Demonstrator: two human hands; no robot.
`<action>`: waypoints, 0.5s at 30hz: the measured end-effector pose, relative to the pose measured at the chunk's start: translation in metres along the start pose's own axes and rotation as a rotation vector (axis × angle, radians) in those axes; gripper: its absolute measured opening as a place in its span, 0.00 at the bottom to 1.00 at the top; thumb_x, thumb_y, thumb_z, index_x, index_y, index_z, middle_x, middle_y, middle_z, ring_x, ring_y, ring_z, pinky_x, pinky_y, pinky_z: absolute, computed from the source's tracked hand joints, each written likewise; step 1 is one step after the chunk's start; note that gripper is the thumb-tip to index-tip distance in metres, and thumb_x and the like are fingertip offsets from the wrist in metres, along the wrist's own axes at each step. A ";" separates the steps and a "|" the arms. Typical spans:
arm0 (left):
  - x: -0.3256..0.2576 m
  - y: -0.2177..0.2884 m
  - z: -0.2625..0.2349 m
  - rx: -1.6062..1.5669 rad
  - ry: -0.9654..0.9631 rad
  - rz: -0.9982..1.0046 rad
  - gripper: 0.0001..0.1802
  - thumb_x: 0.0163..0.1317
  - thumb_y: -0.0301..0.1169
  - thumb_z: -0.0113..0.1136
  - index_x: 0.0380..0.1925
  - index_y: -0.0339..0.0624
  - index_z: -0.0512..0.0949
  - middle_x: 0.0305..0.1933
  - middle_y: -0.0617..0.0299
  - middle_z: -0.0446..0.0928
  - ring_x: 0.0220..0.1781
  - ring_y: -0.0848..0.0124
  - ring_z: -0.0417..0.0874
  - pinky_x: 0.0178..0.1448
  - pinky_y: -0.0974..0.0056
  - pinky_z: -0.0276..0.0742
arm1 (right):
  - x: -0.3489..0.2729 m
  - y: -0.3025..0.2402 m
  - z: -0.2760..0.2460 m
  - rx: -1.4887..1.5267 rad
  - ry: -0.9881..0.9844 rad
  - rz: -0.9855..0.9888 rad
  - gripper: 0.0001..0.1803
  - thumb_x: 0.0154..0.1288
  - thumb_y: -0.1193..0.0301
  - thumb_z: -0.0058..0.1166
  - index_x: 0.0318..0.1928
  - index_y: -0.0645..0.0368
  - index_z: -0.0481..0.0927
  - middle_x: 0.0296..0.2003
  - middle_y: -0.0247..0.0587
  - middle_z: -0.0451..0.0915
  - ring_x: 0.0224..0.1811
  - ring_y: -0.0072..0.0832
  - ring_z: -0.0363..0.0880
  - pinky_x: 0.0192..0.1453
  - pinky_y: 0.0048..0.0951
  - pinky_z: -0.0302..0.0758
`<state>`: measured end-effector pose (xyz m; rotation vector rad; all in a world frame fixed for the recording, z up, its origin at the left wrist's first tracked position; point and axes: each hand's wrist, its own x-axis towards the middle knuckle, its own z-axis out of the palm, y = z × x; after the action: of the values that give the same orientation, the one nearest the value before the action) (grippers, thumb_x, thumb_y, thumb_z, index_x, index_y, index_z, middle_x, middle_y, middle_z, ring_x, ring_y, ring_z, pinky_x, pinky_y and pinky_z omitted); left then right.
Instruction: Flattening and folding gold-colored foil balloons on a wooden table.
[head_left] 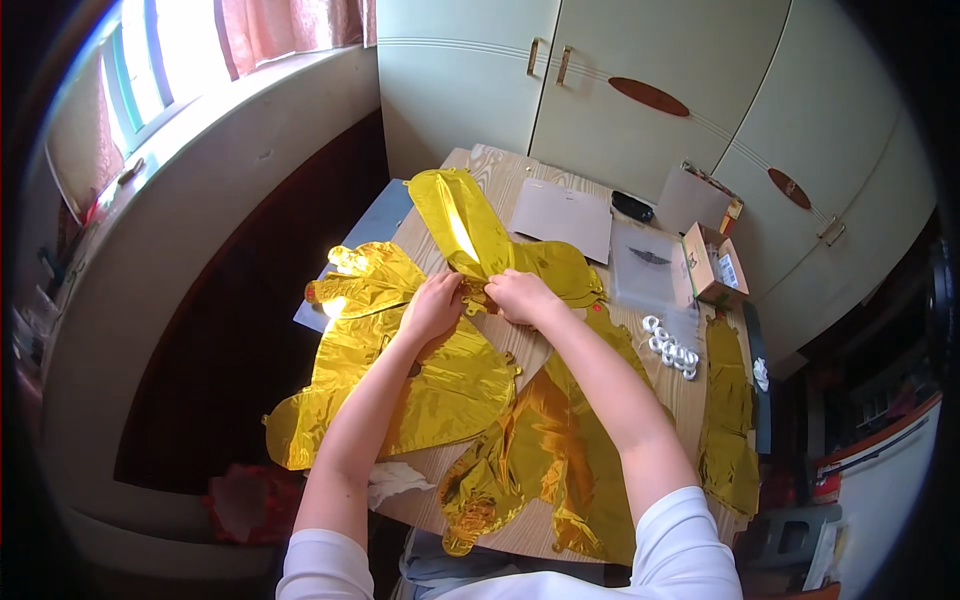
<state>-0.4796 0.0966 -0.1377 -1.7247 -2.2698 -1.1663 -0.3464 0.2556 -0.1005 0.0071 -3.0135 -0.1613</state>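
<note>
Your left hand and right hand pinch a gold balloon close together, maybe to steady it. Other balloons lie nearby, perhaps for easy reach

A glossy gold foil piece stretches over the tabletop before us, its middle bunched into creases between the left hand and right hand. We see one long, rounded lobe reaching toward 11 o'clock from the pinch, smooth-faced, with a bright streak of light down its length; another, duller in shine, spreads toward 3 o'clock with a rippled surface.
</note>
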 end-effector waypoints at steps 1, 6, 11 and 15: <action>0.001 0.001 0.000 0.008 -0.019 -0.006 0.15 0.60 0.30 0.54 0.46 0.36 0.77 0.47 0.49 0.78 0.53 0.51 0.77 0.59 0.53 0.73 | 0.001 0.000 0.006 -0.020 0.021 0.008 0.06 0.57 0.70 0.55 0.34 0.55 0.82 0.36 0.39 0.83 0.45 0.36 0.82 0.47 0.38 0.81; -0.002 0.000 0.001 0.025 0.026 0.007 0.19 0.61 0.31 0.53 0.52 0.37 0.72 0.49 0.46 0.76 0.52 0.50 0.78 0.58 0.52 0.73 | 0.002 -0.005 0.018 0.010 0.139 0.143 0.06 0.56 0.67 0.56 0.30 0.55 0.80 0.32 0.38 0.83 0.38 0.36 0.83 0.43 0.38 0.81; -0.003 -0.001 0.002 0.005 0.037 -0.077 0.21 0.61 0.31 0.53 0.54 0.38 0.68 0.51 0.44 0.72 0.50 0.46 0.78 0.55 0.50 0.74 | 0.001 -0.008 0.015 0.085 0.232 0.210 0.08 0.59 0.66 0.54 0.27 0.54 0.78 0.26 0.39 0.82 0.34 0.37 0.84 0.39 0.36 0.81; -0.004 0.001 0.002 -0.025 0.034 -0.113 0.19 0.59 0.29 0.55 0.51 0.38 0.68 0.51 0.45 0.70 0.49 0.44 0.78 0.53 0.49 0.75 | 0.002 -0.002 0.014 0.141 0.165 0.260 0.08 0.61 0.63 0.55 0.32 0.51 0.82 0.28 0.40 0.84 0.35 0.39 0.85 0.40 0.39 0.81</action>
<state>-0.4769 0.0948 -0.1401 -1.5896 -2.3704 -1.2401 -0.3497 0.2547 -0.1140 -0.3391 -2.8197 0.0729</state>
